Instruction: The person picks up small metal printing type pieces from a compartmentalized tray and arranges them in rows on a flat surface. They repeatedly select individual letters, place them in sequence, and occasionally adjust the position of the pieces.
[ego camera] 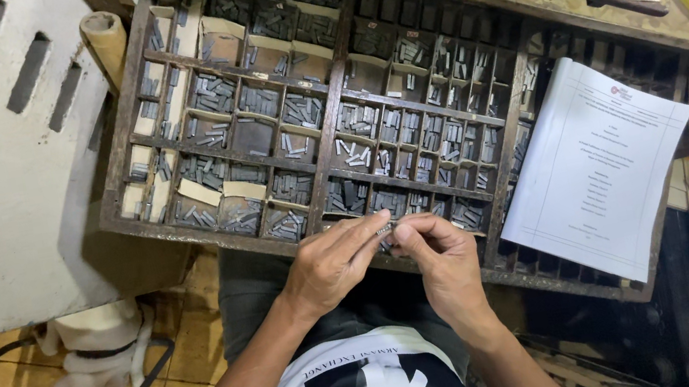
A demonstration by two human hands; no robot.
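Both hands meet at the type case's (181, 227) near edge; left hand (329, 267) and right hand (441, 261) pinch a few metal sorts (386, 230); most type remains in compartments.

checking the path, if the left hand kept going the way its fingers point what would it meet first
Probably the right hand: the left hand points right, its fingers at the small grey metal piece both hands pinch over the compartmented wooden tray.

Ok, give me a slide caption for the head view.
Both hands, left hand and right hand, pinch small metal type pieces over a compartmented wooden type case.
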